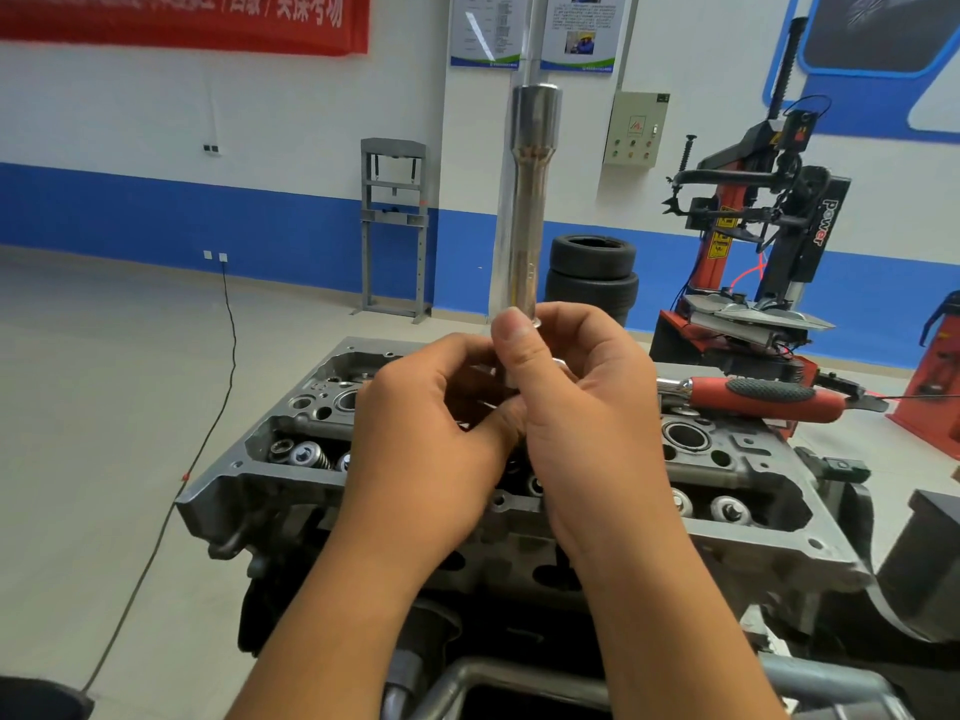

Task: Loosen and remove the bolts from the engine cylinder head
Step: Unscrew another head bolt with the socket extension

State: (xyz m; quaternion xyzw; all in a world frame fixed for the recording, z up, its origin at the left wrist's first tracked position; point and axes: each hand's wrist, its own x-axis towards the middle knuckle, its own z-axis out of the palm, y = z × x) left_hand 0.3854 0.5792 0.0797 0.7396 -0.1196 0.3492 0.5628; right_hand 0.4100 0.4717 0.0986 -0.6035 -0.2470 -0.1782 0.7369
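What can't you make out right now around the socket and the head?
- Long socket, head view: lower end hidden by both hands' fingers; any bolt unconfirmed.
- Extension bar: cut off by top edge.
- Cylinder head: middle covered by left hand and right hand.

White wall (291,101) with blue band, red banner (182,15), pale floor (104,366), grey press frame (395,226), 2 stacked tyres (592,275)
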